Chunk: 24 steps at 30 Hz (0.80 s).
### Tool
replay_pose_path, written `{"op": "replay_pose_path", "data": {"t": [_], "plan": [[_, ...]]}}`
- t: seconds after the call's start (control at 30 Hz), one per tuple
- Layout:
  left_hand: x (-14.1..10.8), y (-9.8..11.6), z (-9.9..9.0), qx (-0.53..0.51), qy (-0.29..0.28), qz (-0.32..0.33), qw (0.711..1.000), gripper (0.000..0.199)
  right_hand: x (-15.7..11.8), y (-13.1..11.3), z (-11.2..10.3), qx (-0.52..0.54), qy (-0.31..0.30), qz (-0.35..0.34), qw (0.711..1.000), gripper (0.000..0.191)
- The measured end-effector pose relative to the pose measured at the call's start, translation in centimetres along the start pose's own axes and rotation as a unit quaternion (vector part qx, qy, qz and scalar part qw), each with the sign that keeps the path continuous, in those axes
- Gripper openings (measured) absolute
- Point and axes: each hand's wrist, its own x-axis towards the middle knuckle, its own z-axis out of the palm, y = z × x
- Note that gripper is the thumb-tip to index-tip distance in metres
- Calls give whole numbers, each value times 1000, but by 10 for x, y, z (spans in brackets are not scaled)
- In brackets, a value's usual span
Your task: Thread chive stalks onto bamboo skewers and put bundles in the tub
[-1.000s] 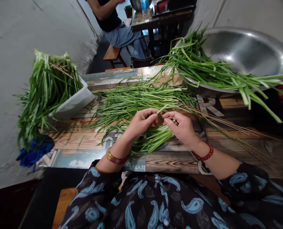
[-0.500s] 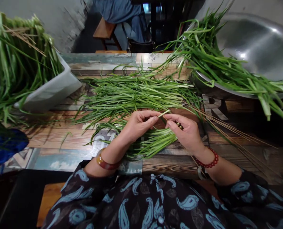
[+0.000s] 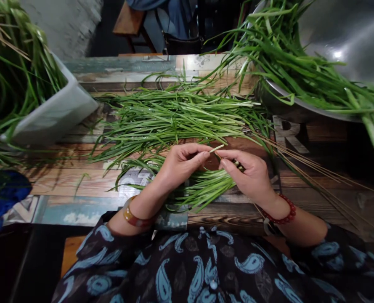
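My left hand [image 3: 183, 164] is closed, pinching a single garlic chive near its pale cut end [image 3: 217, 148] between thumb and forefinger. Close beside it, my right hand [image 3: 250, 172] is wrapped round the stem ends of a small bunch of chives [image 3: 208, 187], whose leaves trail left under my left hand. A thin bamboo skewer [image 3: 258, 209] shows below the right palm, and a brown tip appears at that hand's fingers. Most of the skewer is hidden. Just beyond both hands lies a wide pile of loose chives [image 3: 174, 115] on the wooden table [image 3: 88, 185].
Several bare skewers [image 3: 316, 168] lie to the right. A steel basin [image 3: 319, 111] with chives overhanging its rim stands at right rear. At left, a white plastic tub [image 3: 57, 115] holds chives and skewers. A blue bag [image 3: 5, 193] sits lower left. Someone sits across the table.
The view has shifted slightly, so the tub and basin sit nearer the picture's edges. Both hands keep almost the same pose, with the chive's pale end still by the right fingertips.
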Motion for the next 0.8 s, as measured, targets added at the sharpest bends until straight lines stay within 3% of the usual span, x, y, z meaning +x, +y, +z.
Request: {"op": "replay_pose_path", "data": {"t": [0.57, 0.8], "plan": [[0, -4, 0, 0, 17, -7, 1000, 26, 2, -2, 1, 22, -8, -31, 999, 22], [0, -6, 1, 67, 23, 43, 997, 21, 3, -3, 1, 10, -1, -57, 998, 24]]}}
